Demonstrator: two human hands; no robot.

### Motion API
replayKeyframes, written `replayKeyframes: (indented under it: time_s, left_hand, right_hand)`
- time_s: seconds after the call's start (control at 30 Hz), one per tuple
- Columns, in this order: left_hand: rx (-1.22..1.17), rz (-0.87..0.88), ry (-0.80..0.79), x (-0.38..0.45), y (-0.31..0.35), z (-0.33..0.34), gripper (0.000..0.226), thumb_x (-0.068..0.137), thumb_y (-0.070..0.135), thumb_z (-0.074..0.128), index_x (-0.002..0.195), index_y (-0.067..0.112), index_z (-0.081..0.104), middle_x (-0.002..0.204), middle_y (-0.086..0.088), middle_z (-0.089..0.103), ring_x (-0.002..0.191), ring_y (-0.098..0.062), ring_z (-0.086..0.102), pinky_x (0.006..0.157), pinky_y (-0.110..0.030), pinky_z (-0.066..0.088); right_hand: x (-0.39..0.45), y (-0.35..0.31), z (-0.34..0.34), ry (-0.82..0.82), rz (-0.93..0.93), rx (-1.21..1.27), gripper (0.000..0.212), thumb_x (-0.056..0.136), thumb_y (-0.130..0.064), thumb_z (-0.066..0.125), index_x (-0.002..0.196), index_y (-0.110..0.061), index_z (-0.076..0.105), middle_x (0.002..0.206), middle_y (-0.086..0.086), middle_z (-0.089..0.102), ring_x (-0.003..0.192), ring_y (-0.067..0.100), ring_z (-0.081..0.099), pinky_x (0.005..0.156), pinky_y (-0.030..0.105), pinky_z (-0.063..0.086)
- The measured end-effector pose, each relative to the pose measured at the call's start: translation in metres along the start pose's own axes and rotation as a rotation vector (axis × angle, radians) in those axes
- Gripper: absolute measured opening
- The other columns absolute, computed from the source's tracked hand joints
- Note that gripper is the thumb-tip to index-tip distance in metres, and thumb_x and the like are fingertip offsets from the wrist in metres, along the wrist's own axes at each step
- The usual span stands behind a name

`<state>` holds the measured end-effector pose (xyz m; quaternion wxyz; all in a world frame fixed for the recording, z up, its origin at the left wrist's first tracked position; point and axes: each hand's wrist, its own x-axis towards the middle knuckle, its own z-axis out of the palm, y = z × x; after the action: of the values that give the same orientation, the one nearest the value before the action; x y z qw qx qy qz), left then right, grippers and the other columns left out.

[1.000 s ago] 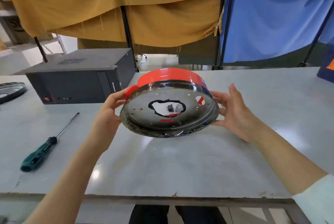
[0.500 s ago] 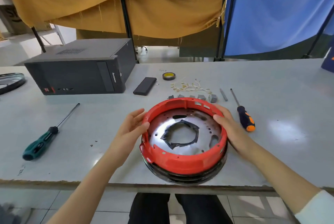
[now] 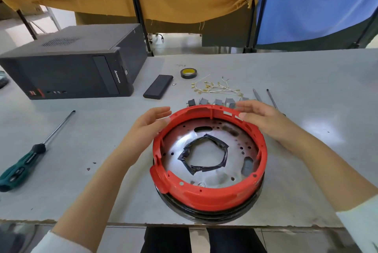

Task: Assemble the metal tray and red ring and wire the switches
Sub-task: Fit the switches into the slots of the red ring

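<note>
Lying across the whole lower view, one grey tabletop carries all the things. One black computer case lies on its side at the far left. Near the front edge sits one red ring, placed on top of one metal tray; the tray's shiny floor shows inside the ring, and black tape lines the edge of its middle opening. A dark rim of the tray shows under the ring at the front.

Two hands are at the far part of the ring. The left hand has relaxed, nearly straight fingers, and its fingertips touch the outer wall of the ring at the far left. The right hand is also spread with loose fingers; its thumb rests on the ring's top edge at the far right. Neither hand grips anything.

One screwdriver with a green and black handle lies at the left, well apart from the ring. One flat black bar lies near the computer case, and one roll of tape is just behind it. One bunch of pale wires lies beyond the ring. Five small grey switches stand in a row just behind the ring. Two thin metal shafts show beyond the right hand.
</note>
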<state>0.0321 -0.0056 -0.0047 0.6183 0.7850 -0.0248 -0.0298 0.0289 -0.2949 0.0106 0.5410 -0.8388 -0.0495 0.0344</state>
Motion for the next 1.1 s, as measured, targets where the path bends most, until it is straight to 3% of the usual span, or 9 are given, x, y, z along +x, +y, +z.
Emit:
replayKeyframes:
  time_s: [0.1, 0.27, 0.43, 0.53, 0.63, 0.77, 0.83, 0.97, 1.1]
  left_hand:
    - [-0.014, -0.025, -0.041, 0.014, 0.001, 0.008, 0.023, 0.094, 0.017, 0.059, 0.113, 0.028, 0.067, 0.11, 0.01, 0.072, 0.105, -0.009, 0.066, 0.095, -0.024, 0.049]
    - [-0.065, -0.058, -0.102, 0.022, 0.0, 0.011, 0.023, 0.096, 0.015, 0.057, 0.11, 0.027, 0.069, 0.102, 0.007, 0.075, 0.092, -0.009, 0.07, 0.076, -0.015, 0.054]
    - [-0.109, -0.073, -0.1, 0.023, -0.003, 0.013, 0.024, 0.096, 0.015, 0.057, 0.115, 0.022, 0.068, 0.106, 0.003, 0.074, 0.096, -0.013, 0.07, 0.082, -0.02, 0.055]
    - [-0.098, -0.063, -0.074, 0.021, -0.001, 0.015, 0.025, 0.097, 0.014, 0.055, 0.115, 0.024, 0.068, 0.107, 0.005, 0.074, 0.098, -0.012, 0.069, 0.085, -0.02, 0.054]
    - [-0.05, -0.037, -0.003, 0.016, 0.001, 0.019, 0.027, 0.098, 0.013, 0.053, 0.118, 0.026, 0.066, 0.111, 0.007, 0.072, 0.104, -0.011, 0.067, 0.093, -0.023, 0.049]
    - [0.054, -0.035, 0.082, 0.007, 0.002, 0.022, 0.025, 0.096, 0.017, 0.054, 0.11, 0.035, 0.065, 0.104, 0.017, 0.069, 0.087, 0.004, 0.065, 0.072, -0.007, 0.047]
    - [0.148, -0.056, 0.049, 0.006, 0.006, 0.016, 0.023, 0.094, 0.024, 0.057, 0.111, 0.039, 0.061, 0.106, 0.02, 0.065, 0.082, 0.005, 0.063, 0.066, -0.012, 0.047]
    - [0.393, 0.007, -0.094, 0.019, 0.023, 0.01, 0.031, 0.091, 0.038, 0.06, 0.121, 0.041, 0.055, 0.117, 0.026, 0.056, 0.098, 0.01, 0.056, 0.072, -0.01, 0.04]
    - [0.625, 0.131, -0.211, 0.042, 0.033, 0.034, 0.033, 0.096, 0.028, 0.055, 0.129, 0.027, 0.055, 0.122, 0.01, 0.061, 0.107, -0.008, 0.057, 0.08, -0.015, 0.038]
  right_hand:
    - [0.013, -0.004, 0.006, -0.046, -0.025, -0.125, 0.032, 0.094, -0.012, 0.058, 0.125, -0.019, 0.057, 0.121, -0.004, 0.062, 0.109, 0.008, 0.058, 0.093, 0.014, 0.042]
    - [0.02, 0.002, 0.001, -0.065, -0.021, -0.288, 0.03, 0.092, -0.011, 0.055, 0.116, -0.028, 0.061, 0.111, -0.014, 0.063, 0.101, 0.005, 0.059, 0.075, 0.003, 0.038]
    - [0.019, 0.006, 0.001, -0.046, -0.006, -0.281, 0.029, 0.093, -0.013, 0.055, 0.113, -0.033, 0.061, 0.107, -0.012, 0.065, 0.094, 0.003, 0.062, 0.076, 0.01, 0.044]
    - [0.019, 0.006, 0.0, 0.009, -0.009, -0.308, 0.022, 0.091, -0.022, 0.06, 0.107, -0.037, 0.06, 0.1, -0.02, 0.063, 0.083, -0.011, 0.058, 0.063, 0.004, 0.043]
    - [0.017, 0.002, -0.009, -0.006, 0.017, -0.323, 0.022, 0.086, -0.029, 0.066, 0.104, -0.04, 0.059, 0.095, -0.024, 0.061, 0.075, -0.014, 0.059, 0.061, 0.011, 0.045]
    - [0.017, -0.005, -0.014, -0.088, 0.026, -0.431, 0.023, 0.089, -0.02, 0.059, 0.098, -0.042, 0.06, 0.093, -0.021, 0.065, 0.075, -0.001, 0.065, 0.071, 0.024, 0.054]
    - [0.02, -0.01, -0.01, -0.131, -0.013, -0.471, 0.029, 0.092, -0.019, 0.056, 0.101, -0.046, 0.055, 0.106, -0.018, 0.064, 0.089, 0.002, 0.064, 0.081, 0.025, 0.051]
    - [0.036, -0.016, 0.002, -0.206, -0.055, -0.51, 0.033, 0.096, -0.018, 0.053, 0.122, -0.038, 0.055, 0.121, -0.013, 0.06, 0.105, 0.008, 0.059, 0.093, 0.027, 0.044]
    - [0.055, -0.025, 0.014, -0.249, -0.085, -0.547, 0.033, 0.096, -0.016, 0.053, 0.125, -0.031, 0.057, 0.12, -0.01, 0.061, 0.108, 0.011, 0.057, 0.096, 0.027, 0.042]
